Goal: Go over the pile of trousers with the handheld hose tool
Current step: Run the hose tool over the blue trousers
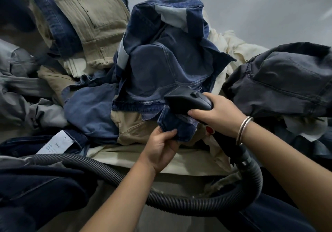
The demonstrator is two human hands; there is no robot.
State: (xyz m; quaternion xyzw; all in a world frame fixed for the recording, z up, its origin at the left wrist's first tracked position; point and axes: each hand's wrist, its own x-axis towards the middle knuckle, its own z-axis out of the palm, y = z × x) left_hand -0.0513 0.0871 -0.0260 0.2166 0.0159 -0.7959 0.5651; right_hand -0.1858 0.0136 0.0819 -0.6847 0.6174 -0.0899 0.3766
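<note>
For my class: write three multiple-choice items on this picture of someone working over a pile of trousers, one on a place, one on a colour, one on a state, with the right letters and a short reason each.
1. Where does the white label lie?
A. at the lower left of the pile
B. on the right wrist
C. on top of the nozzle

2. What colour is the button on the tool handle?
A. green
B. red
C. yellow

3. What is the left hand doing?
A. resting flat and open on the hose
B. hanging free, holding nothing
C. pinching the edge of a blue trouser piece

Answers:
1 A: the label sits among dark cloth just above the ribbed hose, left of both hands.
2 B: a red spot shows below the right hand, which grips the nozzle.
3 C: its thumb and fingers close on the blue denim under the nozzle.
</note>
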